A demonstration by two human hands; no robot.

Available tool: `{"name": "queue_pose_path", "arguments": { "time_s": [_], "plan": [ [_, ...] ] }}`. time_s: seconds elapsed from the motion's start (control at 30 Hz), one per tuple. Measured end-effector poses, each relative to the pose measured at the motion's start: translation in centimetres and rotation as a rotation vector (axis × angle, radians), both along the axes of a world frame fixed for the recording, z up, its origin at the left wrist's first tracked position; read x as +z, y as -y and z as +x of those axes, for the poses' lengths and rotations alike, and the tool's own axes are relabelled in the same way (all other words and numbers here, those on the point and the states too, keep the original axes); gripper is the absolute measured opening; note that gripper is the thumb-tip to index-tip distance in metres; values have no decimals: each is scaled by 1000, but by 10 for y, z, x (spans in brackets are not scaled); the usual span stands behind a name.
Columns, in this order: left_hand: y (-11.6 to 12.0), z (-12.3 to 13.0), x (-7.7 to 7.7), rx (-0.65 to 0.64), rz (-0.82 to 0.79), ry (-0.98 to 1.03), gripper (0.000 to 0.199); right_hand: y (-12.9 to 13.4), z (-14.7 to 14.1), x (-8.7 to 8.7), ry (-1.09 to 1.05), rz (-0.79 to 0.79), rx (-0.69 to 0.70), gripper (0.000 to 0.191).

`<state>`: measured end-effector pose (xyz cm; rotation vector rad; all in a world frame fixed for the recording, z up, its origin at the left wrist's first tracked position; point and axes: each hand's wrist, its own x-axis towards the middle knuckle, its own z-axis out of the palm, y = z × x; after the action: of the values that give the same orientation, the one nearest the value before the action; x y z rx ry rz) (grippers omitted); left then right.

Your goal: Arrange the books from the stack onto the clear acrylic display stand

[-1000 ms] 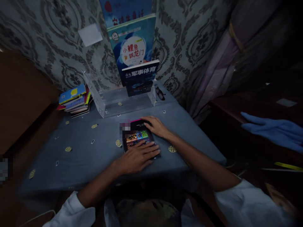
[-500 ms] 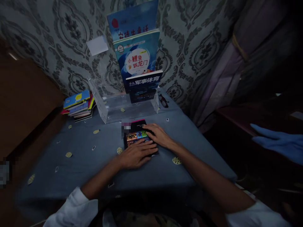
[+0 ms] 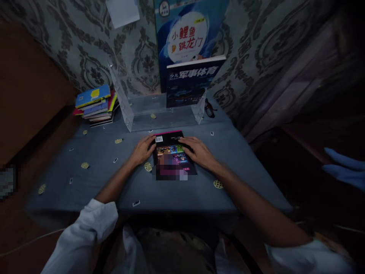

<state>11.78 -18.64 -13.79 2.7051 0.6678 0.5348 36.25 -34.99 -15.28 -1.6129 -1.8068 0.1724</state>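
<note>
A dark book [image 3: 173, 141] with a pink edge and colourful pictures lies flat on the blue-grey tablecloth, its lower part blurred by pixel blocks. My left hand [image 3: 143, 149] rests at the book's upper left edge, fingers extended. On the opposite side, the fingers of my right hand [image 3: 199, 151] lie spread over the upper right edge. Neither hand is closed round anything. Beyond the book stands a clear acrylic rack [image 3: 165, 121], with a dark blue book [image 3: 191, 85] and a lighter blue book [image 3: 185, 34] upright at its right side.
A stack of books [image 3: 95, 104] sits at the table's back left. Dark glasses [image 3: 210, 109] lie right of the rack. A blue-gloved hand [image 3: 346, 167] of another person is at the far right. White paper [image 3: 122, 13] is on the patterned wall.
My left hand has moved off the book's middle to its upper left edge, uncovering the cover. My right hand stays at the right edge. The view has tilted down and come closer.
</note>
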Motion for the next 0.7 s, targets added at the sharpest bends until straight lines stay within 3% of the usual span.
{"name": "queue_pose_path", "arguments": {
  "time_s": [0.17,0.4,0.7],
  "plan": [
    [2,2,-3,13,-10,-1,42,1,-17,9,169,-35,-9,38],
    [0,1,-7,-5,-9,32,42,-13,-77,24,256,-88,299,37],
    [-1,1,-10,-3,12,41,43,35,-100,18,233,-109,407,39]
  ]
}}
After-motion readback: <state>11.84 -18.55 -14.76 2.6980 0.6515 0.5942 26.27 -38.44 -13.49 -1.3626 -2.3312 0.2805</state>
